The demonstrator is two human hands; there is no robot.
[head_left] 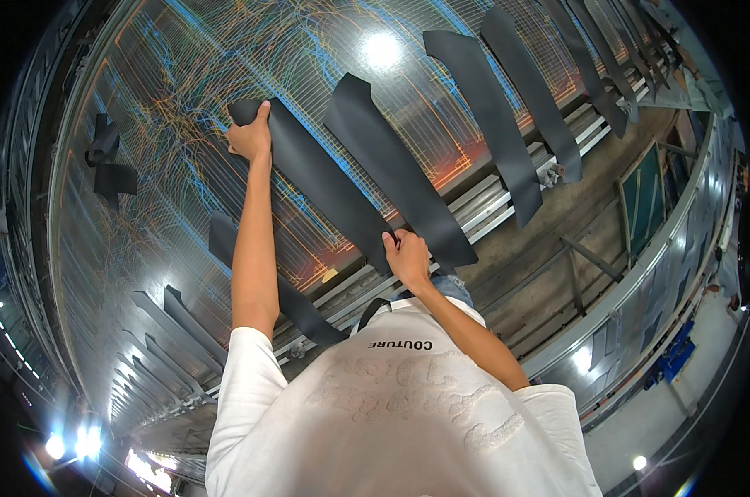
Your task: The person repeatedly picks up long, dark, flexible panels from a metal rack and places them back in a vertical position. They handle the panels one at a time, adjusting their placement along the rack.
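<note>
A long dark grey fabric strip (pixel 321 174) lies slantwise over the near edge of a table (pixel 184 157) covered in fine coloured lines. At its far end my left hand (pixel 250 139) is closed on the corner, thumb over the top edge. My right hand (pixel 408 258) pinches the strip's near end, close to my waist. Just right of it lies a similar dark strip (pixel 400 166), its lower end beside my right hand. Another dark strip (pixel 304 311) is partly hidden behind my left forearm.
More dark strips (pixel 491 116) lie in a row along the table to the right, and several (pixel 184 327) to the left. Crumpled dark pieces (pixel 110 161) rest farther in. A metal rail (pixel 491 211) runs along the near edge. Another long table (pixel 640 306) stands on the right.
</note>
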